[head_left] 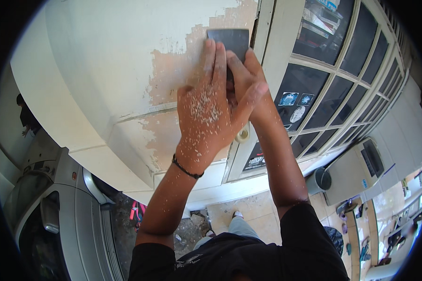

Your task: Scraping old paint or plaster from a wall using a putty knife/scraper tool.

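Note:
A wide dark-bladed paint scraper [237, 38] lies against a cream painted wooden panel [112, 37], its straight edge pointing up. My right hand [246, 77] grips the handle, which is mostly hidden behind my fingers. Two straight fingers of my left hand [202, 114] press on the blade's left side, while its thumb crosses over my right hand. Pale paint flakes cover the back of my left hand and wrist. Around the blade, a bare pinkish-brown patch [166, 75] with ragged edges shows where paint is gone. A round cream knob [242, 134] sits just below my hands.
A white-framed glazed door [330, 70] with stickers stands at right. Beyond it are a grey bucket [319, 180] and a large pale appliance [354, 173]. A silver car [79, 210] is close on the left; another person [27, 117] is behind it.

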A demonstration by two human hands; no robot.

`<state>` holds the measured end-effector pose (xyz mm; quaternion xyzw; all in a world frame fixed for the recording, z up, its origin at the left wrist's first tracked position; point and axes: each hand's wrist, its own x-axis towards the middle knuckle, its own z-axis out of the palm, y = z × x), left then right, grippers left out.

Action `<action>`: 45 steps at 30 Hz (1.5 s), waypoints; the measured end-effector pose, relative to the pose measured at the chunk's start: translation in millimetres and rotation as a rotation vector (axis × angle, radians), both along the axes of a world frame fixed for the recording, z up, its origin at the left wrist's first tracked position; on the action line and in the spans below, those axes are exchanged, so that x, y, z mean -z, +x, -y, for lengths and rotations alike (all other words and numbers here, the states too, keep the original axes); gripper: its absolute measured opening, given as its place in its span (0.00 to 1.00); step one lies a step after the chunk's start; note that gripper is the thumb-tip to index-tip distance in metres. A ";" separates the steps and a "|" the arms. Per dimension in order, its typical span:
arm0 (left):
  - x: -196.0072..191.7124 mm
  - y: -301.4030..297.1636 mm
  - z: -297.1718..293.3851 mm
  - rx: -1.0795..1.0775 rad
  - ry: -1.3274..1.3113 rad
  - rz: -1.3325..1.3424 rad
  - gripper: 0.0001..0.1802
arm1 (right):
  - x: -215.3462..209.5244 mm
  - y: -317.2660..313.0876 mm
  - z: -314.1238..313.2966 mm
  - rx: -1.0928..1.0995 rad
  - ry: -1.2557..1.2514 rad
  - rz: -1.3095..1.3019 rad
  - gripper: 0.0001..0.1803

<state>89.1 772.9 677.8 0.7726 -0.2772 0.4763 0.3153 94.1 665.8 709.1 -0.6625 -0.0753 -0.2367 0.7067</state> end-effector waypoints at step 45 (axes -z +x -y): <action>-16.2 -6.0 -16.7 -0.135 0.019 0.049 0.55 | 18.6 35.6 -7.2 0.199 -0.604 0.617 0.22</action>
